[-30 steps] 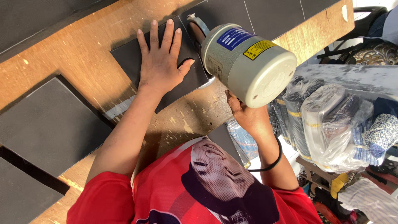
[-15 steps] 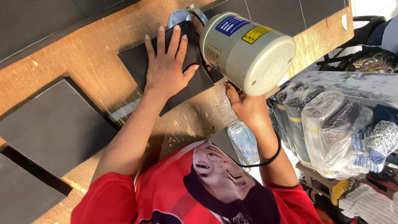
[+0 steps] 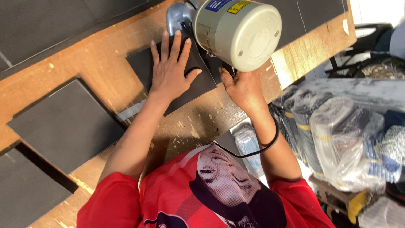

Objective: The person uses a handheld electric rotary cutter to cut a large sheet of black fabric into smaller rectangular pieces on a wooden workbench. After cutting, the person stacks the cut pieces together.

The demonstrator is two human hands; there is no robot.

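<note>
My left hand (image 3: 169, 71) lies flat, fingers spread, on a dark grey cut sheet (image 3: 143, 67) on the wooden table (image 3: 97, 63). Just right of it stands an electric cutting machine (image 3: 238, 29) with a round cream motor housing and a grey metal front. My right hand (image 3: 242, 86) reaches under the motor and grips the machine's lower part; its fingers are partly hidden by the housing. A black band circles my right wrist. Below both arms my red printed shirt (image 3: 202, 194) fills the bottom of the view.
Larger dark sheets lie at the left (image 3: 67, 122), the lower left corner (image 3: 25, 190) and across the top (image 3: 55, 25). The table's edge runs diagonally at the right. Beyond it sit plastic-wrapped bundles (image 3: 337, 139) and piled fabric.
The machine has slid away from me along the table, with my right hand following it. My left hand stays flat on the dark sheet, shifted forward too.
</note>
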